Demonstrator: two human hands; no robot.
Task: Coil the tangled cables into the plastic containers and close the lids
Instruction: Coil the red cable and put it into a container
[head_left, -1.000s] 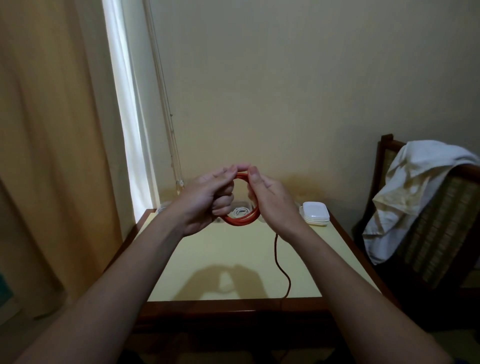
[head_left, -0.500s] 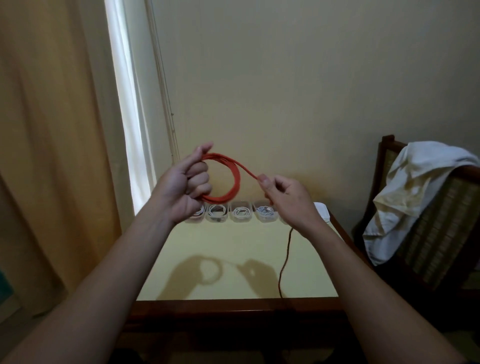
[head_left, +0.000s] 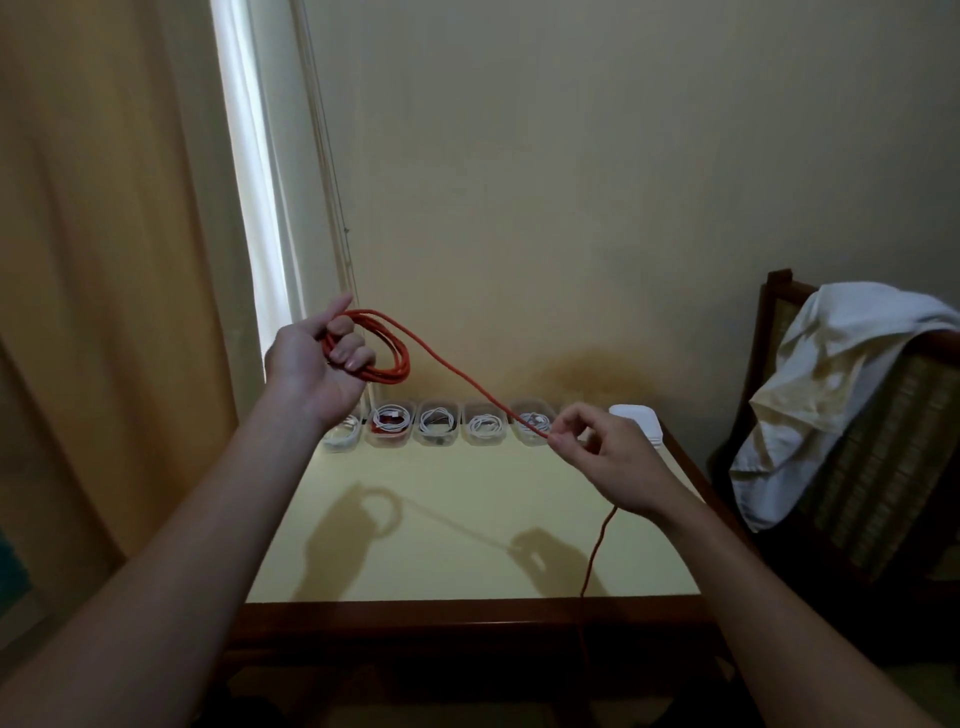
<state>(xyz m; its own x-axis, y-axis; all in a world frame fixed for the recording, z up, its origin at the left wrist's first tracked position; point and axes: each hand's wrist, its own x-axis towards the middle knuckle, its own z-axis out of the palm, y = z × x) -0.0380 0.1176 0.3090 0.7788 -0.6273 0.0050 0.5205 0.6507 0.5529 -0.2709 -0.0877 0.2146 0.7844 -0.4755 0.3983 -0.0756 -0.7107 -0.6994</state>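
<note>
My left hand (head_left: 317, 358) is raised above the table's left side and grips several loops of an orange cable (head_left: 395, 358). From the coil the cable runs down and right to my right hand (head_left: 605, 457), which pinches it between thumb and forefinger. Below that hand the loose end hangs over the table's front edge. Several clear plastic containers (head_left: 439, 428) with coiled white cables stand in a row along the back of the yellow table (head_left: 467, 519). A stack of white lids (head_left: 636, 421) lies behind my right hand.
A wall rises directly behind the table. A curtain (head_left: 104, 260) hangs at the left beside a bright window strip. At the right stands a wooden chair (head_left: 857, 467) with a white cloth (head_left: 810, 389) draped over it.
My hands have moved apart: the left one with the coil went left, and the right one slid down the cable to the right, stretching a longer length between them.
</note>
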